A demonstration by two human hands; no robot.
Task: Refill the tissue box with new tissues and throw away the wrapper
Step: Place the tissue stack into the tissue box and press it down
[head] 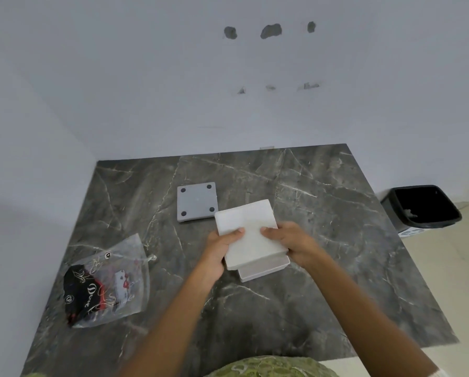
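Observation:
A white stack of tissues [251, 232] is held over the middle of the dark marble table [323, 213]. My left hand [222, 248] grips its left edge, thumb on top. My right hand [290, 240] grips its right edge. Under the stack's near end sits the pale tissue box [266, 269], mostly hidden by the tissues. The box's grey base plate [197, 201], with black pads at its corners, lies flat just behind and to the left. The clear plastic wrapper [108, 284] with black and red print lies empty at the table's left.
A black waste bin [423, 206] stands on the floor past the table's right edge. A pale wall runs behind and to the left of the table. The table's near edge is by my body.

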